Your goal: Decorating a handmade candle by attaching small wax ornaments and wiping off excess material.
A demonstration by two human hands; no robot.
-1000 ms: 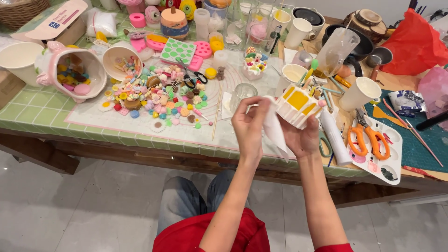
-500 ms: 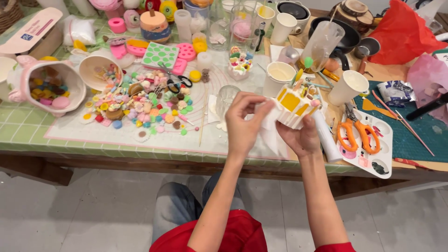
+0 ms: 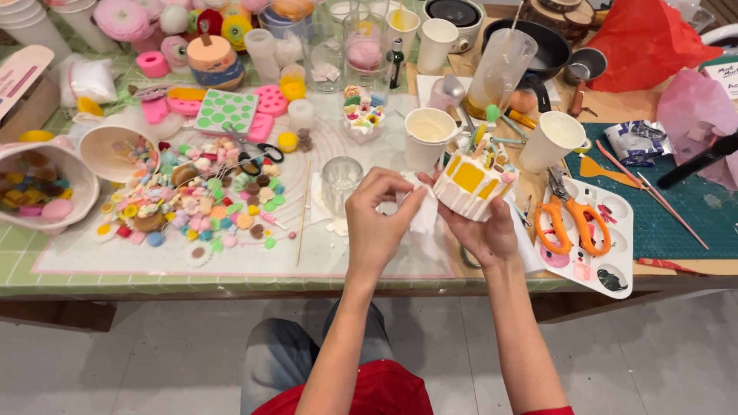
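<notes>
My right hand [image 3: 480,230] cups a white-and-yellow miniature cake [image 3: 470,183]; left hand [image 3: 377,223] fingers pinch white tissue [image 3: 424,215] against it. Pressing harder could dislodge its decorations.

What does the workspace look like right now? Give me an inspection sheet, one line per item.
Surface: green tiled table with a clear mat and a green cutting mat.
Job's things: small white and yellow decorated cup; white tissue pressed against its side.
Clutter: heap of small colourful charms, tipped cups, empty glass, paper cups, orange scissors on a white palette, black pan, red bag.
Hands: left hand holds the tissue; right hand cradles the cup from below.
Cables: nothing seen.
Surroundings: pale floor; the person's knee under the table edge.
</notes>
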